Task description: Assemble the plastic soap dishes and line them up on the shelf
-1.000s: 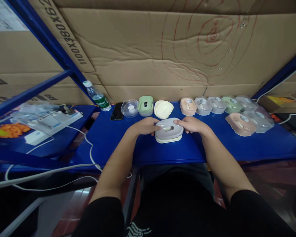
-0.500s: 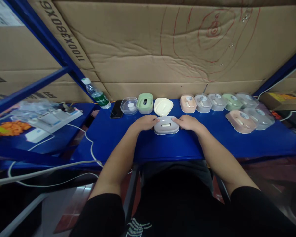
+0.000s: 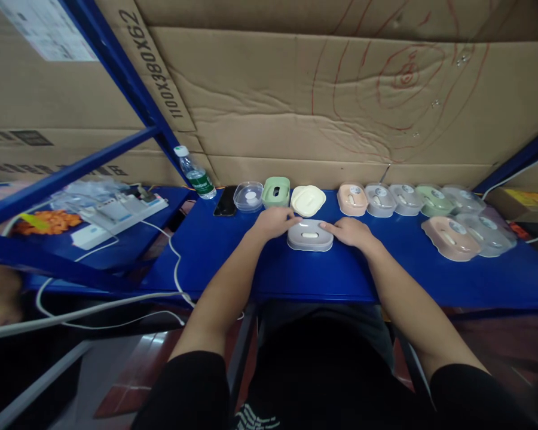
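A pale grey-lilac plastic box (image 3: 310,240) with a clear lid and a small white bar on top sits on the blue table (image 3: 314,278) in front of me. My left hand (image 3: 274,223) is at its left back corner, thumb and fingers curled against the edge. Against the right back corner, my right hand (image 3: 351,232) has its thumb on the lid's rim and its other fingers bent, partly hidden. Just behind the box are a cream plastic piece (image 3: 308,201), a green container (image 3: 276,192) with a slot, and a clear cover (image 3: 248,197).
Several lidded boxes stand at the right, among them a peach box (image 3: 352,200) and a green one (image 3: 434,201). A dark phone (image 3: 225,202) and a water bottle (image 3: 198,178) are at the back left. White cables (image 3: 174,263) hang by the left edge.
The camera view has shifted, so the scene sits further right and lower. Both hands stay at the box's sides, with their grip slightly changed.
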A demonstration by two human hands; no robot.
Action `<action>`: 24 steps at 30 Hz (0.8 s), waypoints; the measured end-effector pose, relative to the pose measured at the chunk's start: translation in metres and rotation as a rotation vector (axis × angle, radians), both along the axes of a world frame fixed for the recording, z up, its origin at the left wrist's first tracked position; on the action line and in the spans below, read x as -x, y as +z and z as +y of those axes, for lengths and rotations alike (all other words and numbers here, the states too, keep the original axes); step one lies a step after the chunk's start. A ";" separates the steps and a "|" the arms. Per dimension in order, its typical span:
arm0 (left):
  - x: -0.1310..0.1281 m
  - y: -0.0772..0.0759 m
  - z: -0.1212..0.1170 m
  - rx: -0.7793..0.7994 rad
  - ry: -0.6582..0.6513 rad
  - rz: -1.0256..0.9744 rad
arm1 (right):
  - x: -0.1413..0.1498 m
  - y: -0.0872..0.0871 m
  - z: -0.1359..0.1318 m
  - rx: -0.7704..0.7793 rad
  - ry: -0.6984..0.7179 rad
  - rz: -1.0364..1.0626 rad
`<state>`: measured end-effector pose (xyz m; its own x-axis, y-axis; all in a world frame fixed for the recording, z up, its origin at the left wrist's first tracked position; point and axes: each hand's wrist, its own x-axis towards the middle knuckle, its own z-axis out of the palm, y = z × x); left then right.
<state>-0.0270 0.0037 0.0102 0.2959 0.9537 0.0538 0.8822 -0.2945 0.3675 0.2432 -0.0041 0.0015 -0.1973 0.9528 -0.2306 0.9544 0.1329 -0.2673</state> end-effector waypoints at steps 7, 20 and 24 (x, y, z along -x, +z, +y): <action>0.070 0.014 0.006 -0.295 0.474 -0.078 | 0.000 -0.002 0.000 -0.009 0.022 0.050; 0.092 0.004 0.021 -0.303 0.558 -0.233 | -0.002 -0.001 -0.001 -0.015 0.009 0.080; 0.088 0.012 0.018 -0.521 0.563 -0.499 | -0.003 -0.001 -0.001 -0.110 -0.025 0.150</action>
<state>-0.1153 0.0214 0.0226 -0.3785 0.7693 0.5147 0.7204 -0.1043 0.6857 0.2463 -0.0052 0.0001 -0.1974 0.9757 -0.0947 0.9083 0.1457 -0.3922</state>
